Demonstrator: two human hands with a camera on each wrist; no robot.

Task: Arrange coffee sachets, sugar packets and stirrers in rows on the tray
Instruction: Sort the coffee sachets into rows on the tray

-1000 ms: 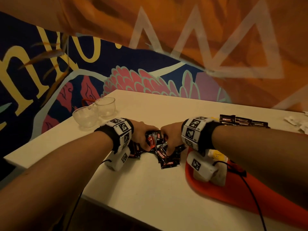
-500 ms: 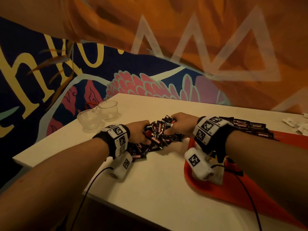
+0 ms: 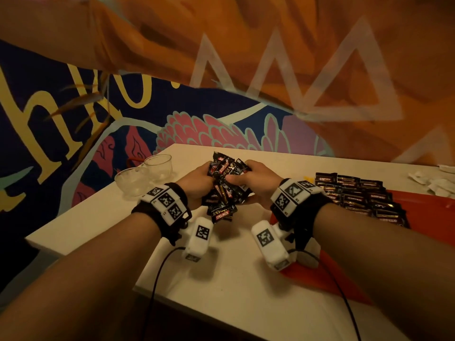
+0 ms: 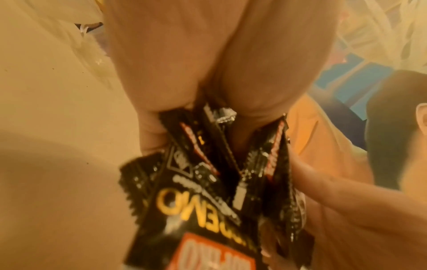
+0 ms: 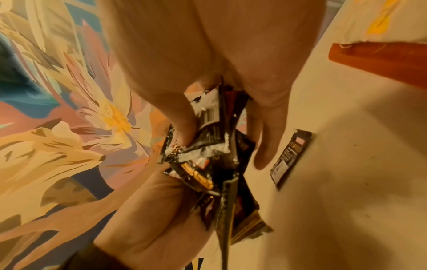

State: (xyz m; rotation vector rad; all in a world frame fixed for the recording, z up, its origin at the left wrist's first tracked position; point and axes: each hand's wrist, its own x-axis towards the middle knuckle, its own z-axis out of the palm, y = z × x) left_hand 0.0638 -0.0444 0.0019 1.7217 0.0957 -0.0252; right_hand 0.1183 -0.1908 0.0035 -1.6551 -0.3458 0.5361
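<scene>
Right now my left hand (image 3: 197,184) and right hand (image 3: 256,183) both have a full grip on one loose bundle of coffee sachets (image 3: 225,183), black wrappers with red and gold print, lifted clear above the table (image 3: 236,286). My fingers curl round the bundle from either side, and the wrappers stick out at all angles above and below my knuckles. From the left wrist view I see the sachets fanning out of my closed palm, one turned face-up with gold lettering. From the right wrist view, a single sachet (image 5: 291,158) lies flat on the table just beside my fingers, apart from the bundle.

To my right sits the red tray (image 3: 428,212), and on its far part more sachets lie flat in packed rows (image 3: 357,195). Beyond the tray, white sugar packets (image 3: 435,182) lie scattered near the table's far right edge. Two clear glass cups (image 3: 145,174) stand side by side, touching, at the table's left corner.
</scene>
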